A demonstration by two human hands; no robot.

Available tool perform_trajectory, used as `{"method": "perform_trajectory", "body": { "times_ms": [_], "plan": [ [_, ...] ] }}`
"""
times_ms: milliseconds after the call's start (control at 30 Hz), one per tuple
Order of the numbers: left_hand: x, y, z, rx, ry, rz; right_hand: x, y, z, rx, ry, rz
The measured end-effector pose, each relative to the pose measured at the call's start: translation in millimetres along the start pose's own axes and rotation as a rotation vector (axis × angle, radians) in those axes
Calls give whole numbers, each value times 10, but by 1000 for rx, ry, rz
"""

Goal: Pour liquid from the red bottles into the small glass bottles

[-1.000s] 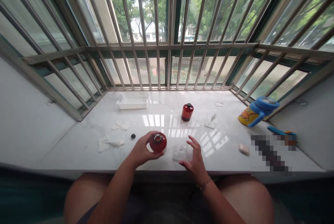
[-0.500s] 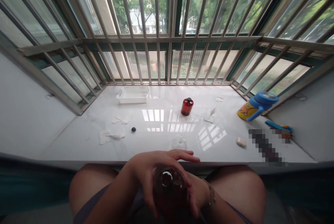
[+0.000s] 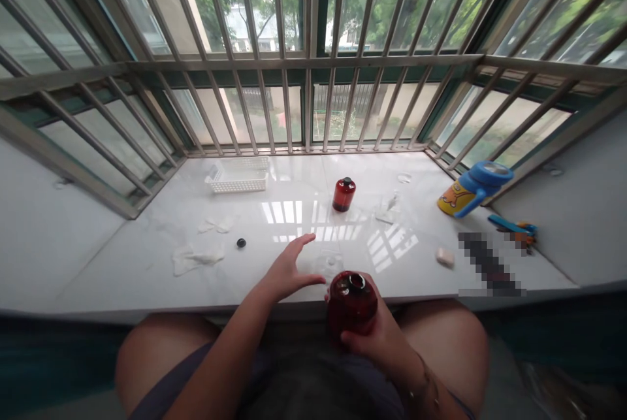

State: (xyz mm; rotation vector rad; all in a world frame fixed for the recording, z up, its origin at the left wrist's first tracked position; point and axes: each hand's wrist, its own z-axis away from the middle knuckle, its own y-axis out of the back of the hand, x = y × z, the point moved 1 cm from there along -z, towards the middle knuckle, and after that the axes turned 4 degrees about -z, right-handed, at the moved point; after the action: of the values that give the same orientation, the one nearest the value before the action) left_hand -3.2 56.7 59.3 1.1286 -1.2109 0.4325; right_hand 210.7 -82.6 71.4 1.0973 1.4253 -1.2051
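Observation:
My right hand point(image 3: 375, 328) is wrapped round a dark red see-through bottle point(image 3: 350, 312), whose round mouth is uncapped, just in front of the sill's near edge. To its left, my left hand point(image 3: 291, 271) holds nothing, thumb and fingers spread apart over the sill. A small clear plastic piece point(image 3: 329, 264) lies flat beyond the bottle, near the left thumb. A black cap point(image 3: 241, 243) rests on the sill farther left. Farther back stands a second red bottle point(image 3: 344, 195) with a dark top.
A white basket point(image 3: 239, 185) sits at the back left, and crumpled tissues point(image 3: 196, 259) lie nearer. On the right are a blue and yellow cup point(image 3: 474, 189), a beige block point(image 3: 445, 257), a blue-handled tool point(image 3: 512, 227) and a blurred-out dark patch. Metal bars point(image 3: 313, 62) line the window.
My left hand has let go of the red bottle and moved forward over the sill, opening. My right hand has shifted the bottle forward and right.

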Motion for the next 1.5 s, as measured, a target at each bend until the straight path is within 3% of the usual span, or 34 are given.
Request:
{"method": "perform_trajectory", "body": {
  "times_ms": [100, 200, 300, 467, 633, 867, 1100, 1500],
  "plan": [
    [-166, -117, -124, -55, 56, -170, 133, 175, -13, 145, 69, 165],
    [-254, -213, -228, -70, 61, -193, 198, 310, -22, 294, 79, 292],
    [-274, -250, -261, -70, 45, -176, 217, 399, -30, 418, 66, 390],
    [-204, -209, -118, -65, 69, -90, 224, 496, -54, 508, 61, 538],
    [3, -104, 127, -3, 49, 40, 259, 540, -104, 466, 76, 655],
    [258, 36, 365, 54, 40, -68, 332, 572, -225, 346, 233, 848],
    [244, 8, 427, 74, 49, -77, 223, 600, -336, 232, 467, 1047],
    [163, -4, 424, 70, 79, -61, 21, 632, -453, 119, 591, 1293]
  ]
}}
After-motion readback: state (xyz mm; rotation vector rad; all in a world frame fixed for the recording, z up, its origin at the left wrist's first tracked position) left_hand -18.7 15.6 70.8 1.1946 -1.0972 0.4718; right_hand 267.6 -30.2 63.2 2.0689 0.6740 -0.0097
